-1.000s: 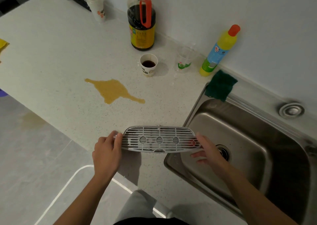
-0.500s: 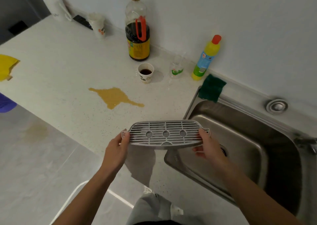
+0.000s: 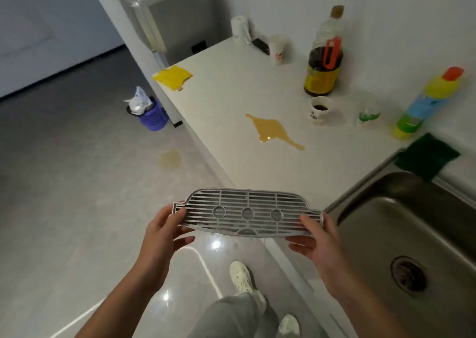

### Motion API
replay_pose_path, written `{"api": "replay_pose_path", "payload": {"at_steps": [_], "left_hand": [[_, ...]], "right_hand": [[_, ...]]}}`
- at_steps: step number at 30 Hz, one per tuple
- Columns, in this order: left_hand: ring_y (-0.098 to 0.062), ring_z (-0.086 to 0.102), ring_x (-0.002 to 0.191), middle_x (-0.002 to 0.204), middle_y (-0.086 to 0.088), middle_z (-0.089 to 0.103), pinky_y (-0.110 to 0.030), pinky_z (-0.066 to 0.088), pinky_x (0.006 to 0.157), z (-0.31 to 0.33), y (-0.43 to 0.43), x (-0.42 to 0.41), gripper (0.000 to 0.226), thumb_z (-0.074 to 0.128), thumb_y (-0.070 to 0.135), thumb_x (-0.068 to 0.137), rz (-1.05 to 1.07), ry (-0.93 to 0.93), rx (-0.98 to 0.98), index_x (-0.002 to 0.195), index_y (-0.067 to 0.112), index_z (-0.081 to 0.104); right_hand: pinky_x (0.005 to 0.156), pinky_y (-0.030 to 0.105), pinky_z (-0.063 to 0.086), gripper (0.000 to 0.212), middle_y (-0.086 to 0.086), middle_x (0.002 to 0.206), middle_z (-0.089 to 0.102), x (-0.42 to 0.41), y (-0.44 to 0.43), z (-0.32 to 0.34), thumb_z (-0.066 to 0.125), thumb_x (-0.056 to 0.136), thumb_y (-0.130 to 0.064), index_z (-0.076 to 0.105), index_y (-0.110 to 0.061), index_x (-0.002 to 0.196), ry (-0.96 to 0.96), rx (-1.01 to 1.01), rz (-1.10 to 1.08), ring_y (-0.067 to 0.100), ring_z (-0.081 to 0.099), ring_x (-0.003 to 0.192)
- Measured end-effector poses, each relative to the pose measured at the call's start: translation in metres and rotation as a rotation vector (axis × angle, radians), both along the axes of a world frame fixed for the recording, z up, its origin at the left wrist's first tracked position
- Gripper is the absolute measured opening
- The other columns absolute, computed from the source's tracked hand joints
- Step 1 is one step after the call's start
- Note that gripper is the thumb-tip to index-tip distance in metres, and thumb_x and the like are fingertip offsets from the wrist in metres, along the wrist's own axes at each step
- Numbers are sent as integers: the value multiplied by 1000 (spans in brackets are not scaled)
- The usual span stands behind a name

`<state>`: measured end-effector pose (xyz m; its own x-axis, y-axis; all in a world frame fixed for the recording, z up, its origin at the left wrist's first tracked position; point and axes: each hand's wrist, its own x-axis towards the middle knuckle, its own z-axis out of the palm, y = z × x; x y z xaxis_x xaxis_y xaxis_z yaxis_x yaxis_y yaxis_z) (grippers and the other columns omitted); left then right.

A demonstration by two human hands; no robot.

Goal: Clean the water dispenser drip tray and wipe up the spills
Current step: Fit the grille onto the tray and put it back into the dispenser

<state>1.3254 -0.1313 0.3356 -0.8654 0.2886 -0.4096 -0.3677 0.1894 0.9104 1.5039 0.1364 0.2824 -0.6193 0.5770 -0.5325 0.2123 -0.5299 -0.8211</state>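
A pale grey tiled floor [image 3: 64, 196] fills the left side of the view, and a white speckled tabletop [image 3: 231, 92] runs away from the person along the wall on the right. A tall grey appliance [image 3: 175, 15] stands at the far end of it. A steel sink [image 3: 386, 221] is set into the near right part of the tabletop, with its drain at the bottom.

The grey slatted drip tray [image 3: 247, 201] is in the air in front of the tabletop's edge, above the floor and just left of the sink, held roughly level with its long side across the view. The left hand [image 3: 162, 237] grips its left end, thumb on top and fingers curled underneath. The right hand [image 3: 319, 242] holds the right end the same way, thumb on the slats and fingers under the rim.

A purple bin [image 3: 152, 116] with a white bag stands on the floor against the tabletop's far corner. A big bottle of dark liquid [image 3: 323, 72] with a red handle stands near the wall, and a yellow detergent bottle [image 3: 422, 105] with an orange cap stands further right. A green scouring pad [image 3: 427, 157] lies at the sink's back corner. A yellow cloth [image 3: 172, 77] lies on the far left corner of the tabletop.

An amber spill [image 3: 270, 128] spreads on the tabletop in front of the dark bottle, and a fainter puddle [image 3: 170, 158] marks the floor near the bin. A paper cup [image 3: 320, 110] of dark liquid stands just in front of the big bottle, with a clear cup [image 3: 368, 113] beside it.
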Motion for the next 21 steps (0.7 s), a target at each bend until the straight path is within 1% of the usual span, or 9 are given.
{"api": "replay_pose_path", "payload": {"at_steps": [2, 5, 7, 10, 14, 16, 18, 21], "left_hand": [[-19, 72, 86, 100, -4, 77, -36, 59, 74, 4, -46, 9, 21, 56, 32, 105, 60, 4, -34, 114, 25, 74], [-19, 73, 85, 101, -6, 78, -34, 58, 73, 1, -109, 16, 22, 54, 30, 106, 167, -5, -64, 112, 25, 75], [-20, 75, 87, 102, -6, 79, -34, 59, 73, -7, -150, 13, 22, 54, 29, 106, 232, -2, -77, 111, 24, 74], [-20, 77, 91, 103, -2, 80, -33, 58, 74, -22, -212, 1, 21, 53, 32, 106, 284, 20, -120, 111, 27, 73], [-14, 77, 87, 100, 7, 80, -36, 55, 76, -42, -295, -36, 18, 55, 29, 106, 300, 45, -177, 111, 32, 72], [-11, 76, 85, 99, 10, 80, -36, 55, 76, -46, -335, -62, 18, 56, 27, 106, 301, 50, -196, 112, 33, 71], [-12, 75, 87, 100, 10, 79, -34, 55, 76, -45, -372, -87, 18, 55, 29, 106, 304, 46, -215, 116, 34, 70], [-14, 76, 88, 102, 9, 79, -33, 55, 76, -38, -416, -131, 19, 55, 30, 105, 301, 40, -227, 118, 32, 69]], "right_hand": [[67, 39, 61, 18, 11, 101, 81, -16, -30, 1, 67, 99, -25, 63, -19, 116, 1, -9, 82, 34, 79, 85], [63, 35, 62, 20, 11, 100, 81, -43, -76, 5, 69, 98, -24, 63, -15, 115, -11, 33, 215, 35, 79, 85], [63, 34, 62, 22, 10, 101, 81, -64, -108, 4, 70, 97, -26, 63, -16, 115, -26, 73, 303, 34, 79, 85], [65, 34, 62, 19, 7, 99, 81, -105, -156, 0, 68, 98, -29, 64, -19, 114, -56, 132, 435, 31, 80, 85], [68, 36, 61, 17, 7, 101, 81, -170, -225, -7, 67, 99, -31, 65, -23, 114, -100, 203, 567, 30, 80, 86], [66, 34, 62, 17, 6, 102, 81, -206, -259, -8, 66, 100, -30, 65, -22, 115, -116, 220, 616, 29, 80, 87], [65, 31, 62, 18, 4, 102, 81, -240, -294, -3, 65, 100, -31, 65, -22, 115, -127, 233, 666, 27, 79, 87], [69, 36, 61, 15, 3, 101, 81, -293, -335, 4, 64, 101, -30, 64, -23, 114, -118, 255, 690, 27, 79, 87]]}}
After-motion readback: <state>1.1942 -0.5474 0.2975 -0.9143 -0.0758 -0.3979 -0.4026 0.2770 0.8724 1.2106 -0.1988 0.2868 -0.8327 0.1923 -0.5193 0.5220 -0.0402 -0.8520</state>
